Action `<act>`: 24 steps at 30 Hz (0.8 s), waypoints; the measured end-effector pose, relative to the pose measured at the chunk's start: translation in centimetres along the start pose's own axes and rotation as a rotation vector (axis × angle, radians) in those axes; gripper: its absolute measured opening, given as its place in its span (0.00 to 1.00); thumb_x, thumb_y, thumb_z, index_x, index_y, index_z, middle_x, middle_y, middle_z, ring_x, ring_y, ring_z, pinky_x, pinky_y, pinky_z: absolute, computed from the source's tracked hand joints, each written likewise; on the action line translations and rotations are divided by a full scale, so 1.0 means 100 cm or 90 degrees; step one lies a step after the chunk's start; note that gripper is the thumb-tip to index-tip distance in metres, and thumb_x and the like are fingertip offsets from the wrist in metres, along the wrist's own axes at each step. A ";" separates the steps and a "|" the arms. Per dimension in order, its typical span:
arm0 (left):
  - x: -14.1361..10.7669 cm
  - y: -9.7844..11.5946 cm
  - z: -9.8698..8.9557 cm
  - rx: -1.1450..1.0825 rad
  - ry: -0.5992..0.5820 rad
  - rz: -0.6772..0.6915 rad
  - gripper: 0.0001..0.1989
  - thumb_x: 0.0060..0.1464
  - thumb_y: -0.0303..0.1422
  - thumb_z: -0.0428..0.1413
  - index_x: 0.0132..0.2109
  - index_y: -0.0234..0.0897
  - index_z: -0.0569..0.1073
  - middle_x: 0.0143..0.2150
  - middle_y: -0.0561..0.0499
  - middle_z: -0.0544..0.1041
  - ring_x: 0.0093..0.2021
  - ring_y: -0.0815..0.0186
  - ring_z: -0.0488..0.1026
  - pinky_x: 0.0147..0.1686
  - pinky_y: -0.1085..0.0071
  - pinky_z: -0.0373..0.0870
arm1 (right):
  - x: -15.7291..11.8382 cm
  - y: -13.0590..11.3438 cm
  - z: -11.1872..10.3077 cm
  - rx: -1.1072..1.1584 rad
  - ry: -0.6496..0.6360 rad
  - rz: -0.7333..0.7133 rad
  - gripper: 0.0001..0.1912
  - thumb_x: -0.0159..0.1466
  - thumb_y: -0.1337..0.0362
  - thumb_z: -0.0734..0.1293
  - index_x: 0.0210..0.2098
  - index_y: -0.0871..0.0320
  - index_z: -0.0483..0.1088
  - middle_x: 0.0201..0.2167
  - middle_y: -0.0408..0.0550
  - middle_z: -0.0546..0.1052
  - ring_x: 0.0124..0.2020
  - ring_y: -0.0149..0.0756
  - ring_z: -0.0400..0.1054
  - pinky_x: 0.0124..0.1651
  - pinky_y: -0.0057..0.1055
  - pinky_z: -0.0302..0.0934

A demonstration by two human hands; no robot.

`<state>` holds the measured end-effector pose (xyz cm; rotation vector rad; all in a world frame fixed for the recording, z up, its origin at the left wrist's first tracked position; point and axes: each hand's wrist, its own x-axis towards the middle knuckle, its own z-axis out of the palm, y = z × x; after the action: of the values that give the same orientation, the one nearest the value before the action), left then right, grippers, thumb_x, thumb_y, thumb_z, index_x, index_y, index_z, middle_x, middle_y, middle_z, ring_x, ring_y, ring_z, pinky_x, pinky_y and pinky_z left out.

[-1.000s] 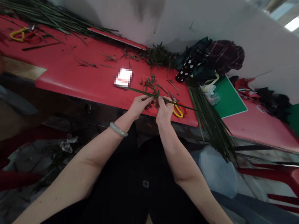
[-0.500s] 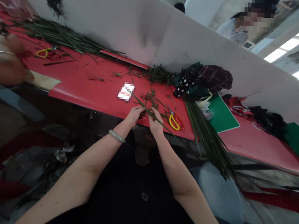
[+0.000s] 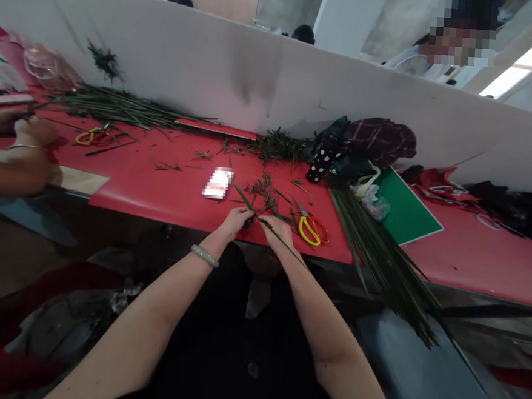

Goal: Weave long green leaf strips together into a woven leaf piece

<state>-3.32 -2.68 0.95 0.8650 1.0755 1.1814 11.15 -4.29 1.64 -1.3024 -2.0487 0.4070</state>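
Observation:
Close together at the table's front edge, both hands work on a thin green leaf strip (image 3: pixel 278 235). My left hand (image 3: pixel 237 220) pinches the strip near a small dark knotted part. My right hand (image 3: pixel 277 232) is closed on the same strip, whose tail runs back over my right wrist. Scissors (image 3: pixel 310 228) with yellow and red handles lie just right of my right hand. Leaf scraps (image 3: pixel 266 190) are scattered beyond my fingers, and a blurred white card or phone (image 3: pixel 218 183) lies to their left.
A bundle of long leaves (image 3: pixel 380 256) overhangs the table edge at right, by a green board (image 3: pixel 406 209). Behind stand a flowered black bottle (image 3: pixel 321 164) and plaid cloth (image 3: pixel 382 138). More leaves (image 3: pixel 117 105) line the white partition (image 3: pixel 189 54). A co-worker's hand (image 3: pixel 34 131) is at left.
The view has tilted up and turned slightly, so the table sits lower. My right hand has turned, and the strip's tail now lies across my right wrist.

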 end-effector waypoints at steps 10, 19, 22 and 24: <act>0.005 0.000 0.002 0.011 -0.034 -0.008 0.13 0.35 0.38 0.59 0.22 0.32 0.67 0.16 0.55 0.66 0.17 0.75 0.61 0.19 0.76 0.55 | 0.003 0.004 -0.006 0.035 -0.024 -0.044 0.14 0.60 0.67 0.58 0.41 0.53 0.72 0.39 0.44 0.77 0.40 0.31 0.71 0.45 0.27 0.63; 0.012 -0.006 -0.001 -0.005 -0.012 0.007 0.13 0.35 0.38 0.60 0.25 0.32 0.70 0.17 0.56 0.66 0.18 0.76 0.60 0.19 0.77 0.53 | 0.012 0.001 0.002 0.027 -0.019 -0.028 0.14 0.60 0.68 0.58 0.40 0.53 0.72 0.39 0.44 0.77 0.40 0.30 0.71 0.45 0.26 0.63; 0.013 -0.006 -0.001 -0.015 0.019 0.013 0.12 0.34 0.37 0.60 0.24 0.32 0.69 0.17 0.57 0.65 0.18 0.76 0.60 0.20 0.77 0.54 | 0.013 0.001 0.004 0.021 -0.012 -0.030 0.13 0.61 0.66 0.58 0.40 0.53 0.72 0.39 0.44 0.77 0.40 0.30 0.70 0.43 0.26 0.62; 0.013 -0.006 -0.001 -0.006 0.019 0.016 0.12 0.34 0.37 0.60 0.23 0.32 0.69 0.16 0.57 0.64 0.18 0.76 0.59 0.20 0.77 0.53 | 0.013 0.002 0.005 0.015 0.001 -0.032 0.13 0.61 0.65 0.58 0.40 0.53 0.72 0.39 0.44 0.76 0.41 0.31 0.70 0.44 0.26 0.62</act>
<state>-3.20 -1.51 0.12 0.8584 1.0860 1.2231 10.63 -3.04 1.64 -1.2340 -2.0651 0.4051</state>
